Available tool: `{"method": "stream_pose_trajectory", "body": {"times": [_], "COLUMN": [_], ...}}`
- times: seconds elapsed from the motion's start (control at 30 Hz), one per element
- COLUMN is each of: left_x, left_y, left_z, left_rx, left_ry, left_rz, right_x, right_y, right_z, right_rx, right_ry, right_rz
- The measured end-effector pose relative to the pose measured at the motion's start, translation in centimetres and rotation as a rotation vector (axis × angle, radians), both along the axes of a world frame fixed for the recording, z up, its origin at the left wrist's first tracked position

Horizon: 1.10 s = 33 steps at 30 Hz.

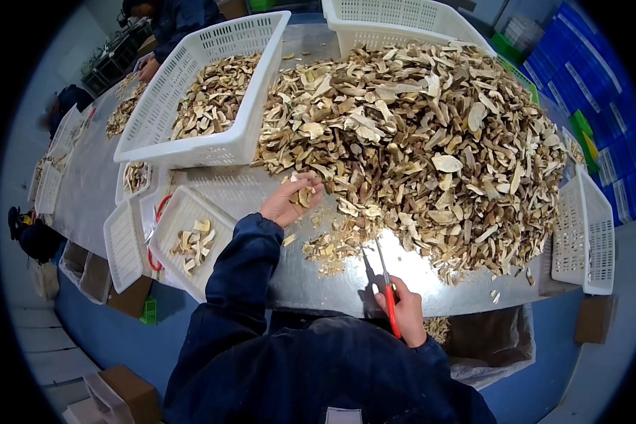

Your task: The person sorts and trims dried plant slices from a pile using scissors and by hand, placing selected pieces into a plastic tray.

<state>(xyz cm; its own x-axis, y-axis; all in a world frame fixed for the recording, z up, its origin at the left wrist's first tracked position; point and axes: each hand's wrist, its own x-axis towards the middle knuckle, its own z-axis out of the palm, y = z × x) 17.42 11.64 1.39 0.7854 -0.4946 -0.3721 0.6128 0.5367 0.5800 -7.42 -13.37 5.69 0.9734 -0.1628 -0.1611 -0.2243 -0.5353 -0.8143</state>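
Note:
My left hand (284, 205) is cupped, palm up, around a few dried mushroom slices (304, 197) at the near left edge of a large heap of dried mushroom slices (431, 155). In my right hand (408, 316), near the table's front edge, are scissors with red handles (391, 305). Their blades point away from me, toward small mushroom fragments (339, 244) on the metal table (304, 283). Left of my left forearm, a shallow white tray (222, 225) holds several pale slices (194, 244).
A white perforated basket (191, 152) of slices stands at the back left; another basket (396, 14) is behind the heap. A white basket (583, 233) rests on its side at right. Below the edge is a lined bin (495, 339). A person in dark clothing (184, 25) works across the table.

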Motion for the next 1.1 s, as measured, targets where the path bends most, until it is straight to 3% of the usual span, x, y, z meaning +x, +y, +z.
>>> {"method": "stream_pose_trajectory", "body": {"times": [0.07, 0.27, 0.47, 0.57, 0.67, 0.8, 0.93, 0.97, 1.07, 1.1], "left_x": [-0.9, -0.8, -1.9, -0.6, -0.2, 0.7, 1.1, 1.1, 0.8, -1.0], "left_y": [-0.4, 0.7, 0.7, 1.7, -0.7, -3.5, -4.0, -3.6, -1.8, -1.9], "left_z": [2.3, 1.2, 3.9, 1.4, 1.0, -0.3, -0.5, -0.8, -1.4, 3.1], "left_rx": [-0.025, 0.138, 0.289, 0.414, 1.187, 1.426, 1.48, 1.384, 1.066, 0.736], "left_ry": [0.097, -0.158, -0.2, -0.323, -0.948, -1.363, -1.314, -1.309, -0.734, -0.533], "left_rz": [0.052, -0.112, -0.159, -0.274, -0.267, -0.035, -0.061, 0.0, -0.024, -0.1], "right_x": [0.0, 0.0, -0.2, -0.1, 0.0, -0.2, -0.4, -0.4, -0.4, -0.4], "right_y": [0.0, 0.0, -0.1, 0.0, 0.1, 0.0, 0.0, 0.1, 0.0, 0.0], "right_z": [0.1, 0.1, -0.4, 0.0, 0.1, -0.4, -0.4, -0.4, -0.6, -0.7], "right_rx": [0.018, 0.0, 0.019, 0.023, 0.01, 0.012, 0.02, 0.022, -0.002, -0.001], "right_ry": [0.003, 0.022, 0.011, 0.012, 0.031, -0.001, -0.004, -0.01, -0.019, -0.012], "right_rz": [-0.005, 0.012, 0.005, 0.007, 0.006, -0.007, -0.011, -0.01, -0.004, 0.001]}}
